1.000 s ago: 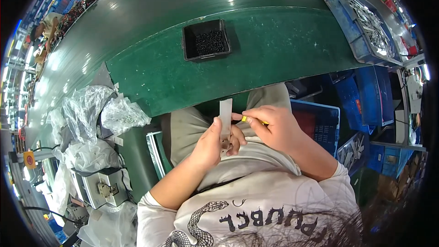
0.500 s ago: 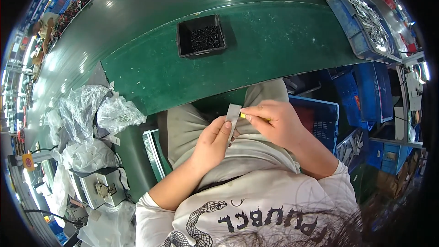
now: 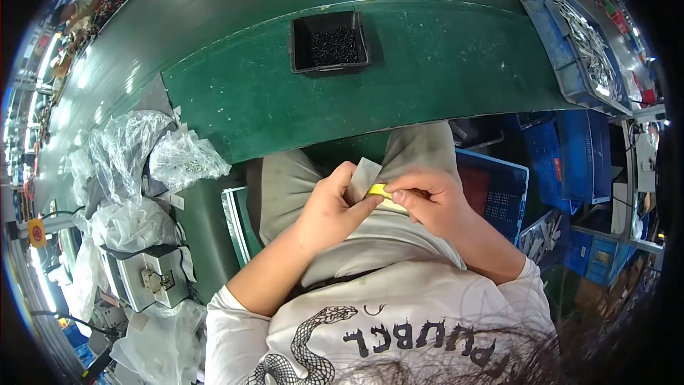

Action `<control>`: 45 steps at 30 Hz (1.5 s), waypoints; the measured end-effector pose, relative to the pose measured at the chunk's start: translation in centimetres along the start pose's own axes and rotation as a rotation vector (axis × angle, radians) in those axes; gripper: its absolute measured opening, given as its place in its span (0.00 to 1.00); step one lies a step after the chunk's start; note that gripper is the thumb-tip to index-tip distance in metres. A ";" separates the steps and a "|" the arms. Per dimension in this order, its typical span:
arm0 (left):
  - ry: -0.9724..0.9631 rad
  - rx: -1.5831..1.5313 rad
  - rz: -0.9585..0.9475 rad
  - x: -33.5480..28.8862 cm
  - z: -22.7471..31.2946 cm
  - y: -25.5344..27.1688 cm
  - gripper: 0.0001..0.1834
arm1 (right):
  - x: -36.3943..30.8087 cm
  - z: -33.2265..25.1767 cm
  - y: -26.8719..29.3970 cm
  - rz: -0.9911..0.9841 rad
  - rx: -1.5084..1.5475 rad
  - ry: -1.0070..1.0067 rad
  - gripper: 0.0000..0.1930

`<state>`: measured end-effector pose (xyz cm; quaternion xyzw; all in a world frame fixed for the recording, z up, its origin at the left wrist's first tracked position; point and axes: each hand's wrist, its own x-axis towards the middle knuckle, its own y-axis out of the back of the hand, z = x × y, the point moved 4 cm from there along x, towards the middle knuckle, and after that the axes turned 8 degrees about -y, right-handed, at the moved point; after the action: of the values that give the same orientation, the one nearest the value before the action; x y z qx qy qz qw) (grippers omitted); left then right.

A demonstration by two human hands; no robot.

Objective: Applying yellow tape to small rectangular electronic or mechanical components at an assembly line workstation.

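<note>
My left hand (image 3: 329,207) is closed around a flat grey strip (image 3: 365,172), metal by its look, whose upper end sticks out past the fingers. My right hand (image 3: 433,199) pinches a small bright yellow strip (image 3: 377,190) between thumb and fingers. That yellow piece lies against the lower part of the grey strip, beside my left thumb tip. Its exact kind cannot be made out. Both hands are over my lap, in front of the bench edge.
On the green bench (image 3: 456,64) stands a black bin (image 3: 329,68) of small dark parts. A blue crate (image 3: 559,60) of metal strips sits at the right. Clear plastic bags (image 3: 125,164) are heaped left, above a grey metal box (image 3: 146,278). Another blue crate (image 3: 526,185) is below the bench.
The grey strip has tilted further right, with less of it showing. My right hand has moved slightly down, and more of the yellow piece shows across the strip. The view has shifted slightly.
</note>
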<state>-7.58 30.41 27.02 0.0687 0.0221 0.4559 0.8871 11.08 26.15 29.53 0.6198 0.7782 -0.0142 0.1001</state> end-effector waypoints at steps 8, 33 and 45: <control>-0.071 0.204 -0.081 0.3 2.3 1.1 0.15 | -0.4 0.3 0.5 -0.118 0.153 -0.060 0.17; -0.042 0.069 0.038 -0.8 2.4 0.5 0.12 | 0.3 -1.7 1.0 -0.119 -0.323 0.139 0.06; 0.107 0.375 -0.194 -1.9 5.0 -0.2 0.10 | -0.5 -2.2 0.1 0.106 -0.506 0.483 0.10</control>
<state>-8.00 28.28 31.88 0.2056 0.1601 0.3593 0.8961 11.03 25.99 31.83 0.6003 0.7251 0.3311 0.0641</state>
